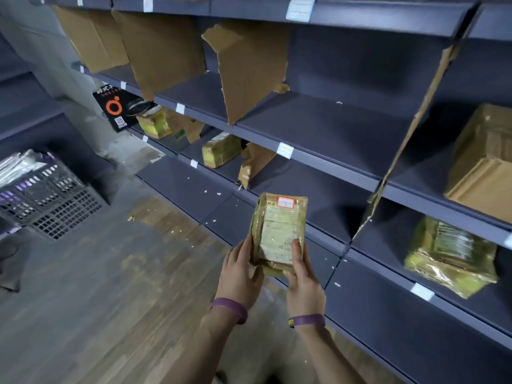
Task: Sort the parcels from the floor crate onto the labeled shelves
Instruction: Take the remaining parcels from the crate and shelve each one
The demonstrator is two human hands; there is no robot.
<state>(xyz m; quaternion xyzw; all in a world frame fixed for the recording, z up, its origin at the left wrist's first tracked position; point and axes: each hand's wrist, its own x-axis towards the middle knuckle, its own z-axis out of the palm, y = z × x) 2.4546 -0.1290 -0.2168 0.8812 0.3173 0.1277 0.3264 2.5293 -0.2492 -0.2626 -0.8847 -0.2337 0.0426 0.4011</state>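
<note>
1. Shelves (332, 128): dark steel racking in several tiers, split into bays by torn cardboard dividers (249, 67). Most bays are bare.
2. Floor crate (55, 206): dark mesh plastic, on the floor at far left, well apart from the hands. Pale bagged parcels remain inside.
3. Cardboard box (484, 167): stands in a right-hand bay on the middle tier.
4. Film-wrapped bundle (448, 256): yellowish, lies in the bay one tier below the box.
5. Parcel (279, 225): a flat, yellow-taped packet with its printed waybill facing up, held upright in the air in front of the lower tiers and touching no shelf. It is probably light and fairly stiff. The glossy tape is likely slippery, so hold it across the long edges rather than on the face.
6. Left-hand grip (241, 275): clamped on the parcel's lower left edge.
7. Right-hand grip (303, 284): clamped on the lower right, with the thumb laid over the waybill.
8. Shelf tags (284, 150): white slips on the tier fronts, with text too small to read.
9. Red-bordered sticker (286, 202): at the top of the parcel, and its handwritten mark is illegible.
</note>
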